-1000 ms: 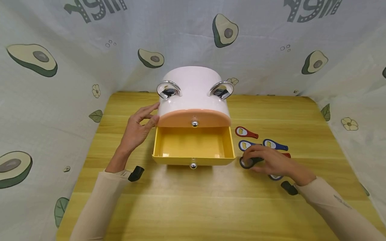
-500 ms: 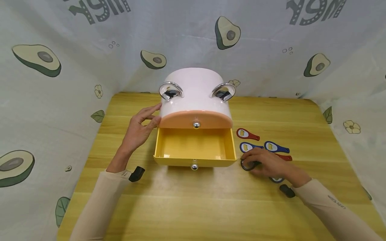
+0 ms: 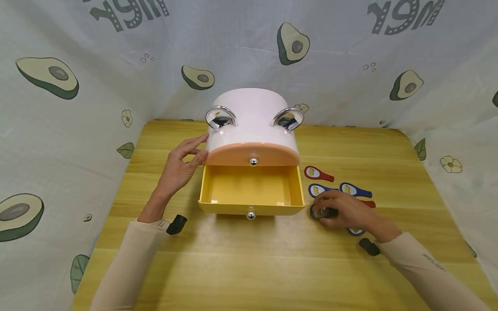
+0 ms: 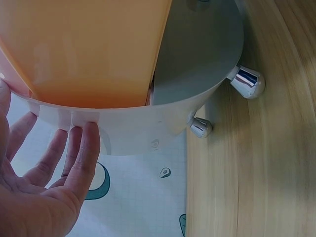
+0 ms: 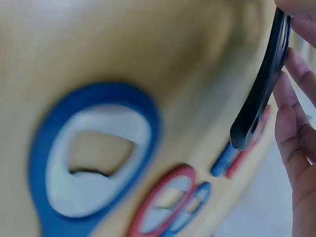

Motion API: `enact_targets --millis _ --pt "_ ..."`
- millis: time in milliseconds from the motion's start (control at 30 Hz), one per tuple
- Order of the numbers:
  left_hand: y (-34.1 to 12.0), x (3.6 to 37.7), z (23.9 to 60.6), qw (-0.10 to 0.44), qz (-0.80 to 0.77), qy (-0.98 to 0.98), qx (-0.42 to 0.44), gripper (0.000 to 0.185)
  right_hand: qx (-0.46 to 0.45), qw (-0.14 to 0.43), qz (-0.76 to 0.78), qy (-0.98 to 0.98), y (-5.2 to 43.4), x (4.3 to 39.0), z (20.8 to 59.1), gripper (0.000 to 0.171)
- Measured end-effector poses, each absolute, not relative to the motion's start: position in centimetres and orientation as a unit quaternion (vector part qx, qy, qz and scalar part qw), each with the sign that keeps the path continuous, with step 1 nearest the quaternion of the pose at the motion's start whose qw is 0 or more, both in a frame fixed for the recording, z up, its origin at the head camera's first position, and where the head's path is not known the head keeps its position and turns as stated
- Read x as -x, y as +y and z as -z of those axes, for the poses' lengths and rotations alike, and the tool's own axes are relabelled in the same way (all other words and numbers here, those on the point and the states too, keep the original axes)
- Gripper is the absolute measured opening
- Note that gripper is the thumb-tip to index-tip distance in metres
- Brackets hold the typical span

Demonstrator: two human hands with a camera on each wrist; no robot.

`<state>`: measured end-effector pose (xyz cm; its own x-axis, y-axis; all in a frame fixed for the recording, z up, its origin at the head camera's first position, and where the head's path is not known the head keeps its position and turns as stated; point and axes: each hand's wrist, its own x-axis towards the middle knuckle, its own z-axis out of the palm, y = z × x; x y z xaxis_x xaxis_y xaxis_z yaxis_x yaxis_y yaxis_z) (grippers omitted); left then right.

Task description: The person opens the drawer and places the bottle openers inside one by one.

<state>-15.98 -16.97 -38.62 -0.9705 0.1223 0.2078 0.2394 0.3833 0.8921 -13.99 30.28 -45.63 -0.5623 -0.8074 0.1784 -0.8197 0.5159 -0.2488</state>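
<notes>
A white drawer box (image 3: 250, 114) with chrome ear-shaped rings stands on the table. Its yellow drawer (image 3: 225, 208) is pulled out and holds nothing; the orange drawer (image 3: 233, 155) above is closed. My left hand (image 3: 175, 170) rests its fingertips on the box's left side, and the left wrist view shows those fingers (image 4: 86, 153) fairly straight against the white wall. To the right of the drawer, my right hand (image 3: 350, 211) pinches a black bottle opener (image 5: 264, 79) between thumb and fingers. That opener looks tilted off the table in the right wrist view.
Several bottle openers lie around my right hand: a red one (image 3: 319, 173), a blue one (image 3: 355, 190), another blue one (image 3: 320, 190), and others partly under the hand. A patterned cloth (image 3: 249, 52) hangs behind the table (image 3: 241, 268).
My right hand has gripped the black bottle opener and tilted it a little, staying in nearly the same place. My left hand stays on the box. The head view has shifted slightly.
</notes>
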Motion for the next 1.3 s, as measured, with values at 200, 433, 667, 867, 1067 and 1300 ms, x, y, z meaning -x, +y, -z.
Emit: enact_targets --millis 200,433,667,867,1067,1300 --pt "-17.0 16.0 38.7 0.056 0.544 -0.83 0.111 0.045 -0.454 0.048 -0.164 -0.875 29.6 13.9 43.0 0.035" --pt "-17.0 16.0 38.6 0.056 0.54 -0.833 0.111 0.045 -0.392 0.054 -0.211 -0.894 28.2 13.5 39.0 0.035" --pt "-16.9 16.0 38.7 0.055 0.546 -0.828 0.112 0.045 -0.401 0.078 -0.216 -0.887 26.9 13.4 35.9 0.039" --pt "-17.0 16.0 38.8 0.058 0.543 -0.83 0.115 0.045 -0.419 0.085 -0.223 -0.876 26.1 13.3 34.1 0.038" --pt "-17.1 16.0 38.8 0.059 0.546 -0.828 0.115 0.045 -0.455 0.096 -0.215 -0.859 25.0 13.9 32.3 0.026" --pt "-17.1 16.0 38.7 0.06 0.546 -0.828 0.114 0.044 -0.469 0.079 -0.162 -0.865 23.0 14.0 30.2 0.03"
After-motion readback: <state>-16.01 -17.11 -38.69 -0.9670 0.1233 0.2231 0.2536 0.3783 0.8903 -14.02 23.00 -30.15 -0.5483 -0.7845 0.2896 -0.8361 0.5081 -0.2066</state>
